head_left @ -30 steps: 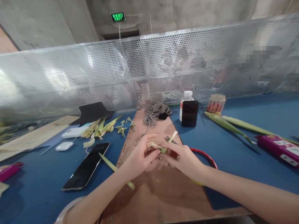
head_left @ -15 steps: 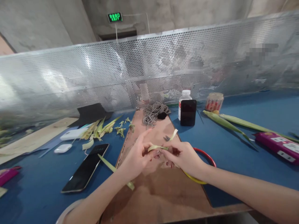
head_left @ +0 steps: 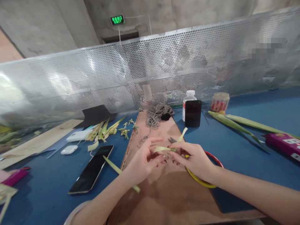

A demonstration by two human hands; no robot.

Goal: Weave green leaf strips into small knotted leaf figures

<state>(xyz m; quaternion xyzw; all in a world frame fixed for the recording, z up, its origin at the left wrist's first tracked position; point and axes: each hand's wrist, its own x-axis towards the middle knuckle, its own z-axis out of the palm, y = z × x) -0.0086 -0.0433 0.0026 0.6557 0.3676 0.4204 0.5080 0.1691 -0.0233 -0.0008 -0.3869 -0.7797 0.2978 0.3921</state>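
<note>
A pale green leaf strip point(head_left: 161, 149) is bent between my hands above the brown board. My right hand point(head_left: 193, 157) pinches it between thumb and forefinger, and one end sticks up past the fingers. My left hand point(head_left: 146, 161) is curled round the other end, thumb and fingertips close to it; their exact contact is partly hidden. Beneath my right hand lie scissors with a yellow handle point(head_left: 201, 182) and a red one, their grey tips point(head_left: 172, 140) showing beyond the fingers. Another leaf strip point(head_left: 112, 165) runs from the phone to under my left forearm.
A dark phone point(head_left: 92, 170) lies left of the board point(head_left: 161, 200). Leaf scraps point(head_left: 103, 131) and a white case point(head_left: 69, 150) are behind it. Grey cord point(head_left: 159, 114) is heaped at the back. A bottle point(head_left: 190, 95), black upright device point(head_left: 193, 114), jar point(head_left: 219, 101) and long leaves point(head_left: 234, 123) stand or lie right.
The view has shifted slightly, so things appear further right. The left fingers have loosened a little about the strip's end, while the right hand keeps its pinch.
</note>
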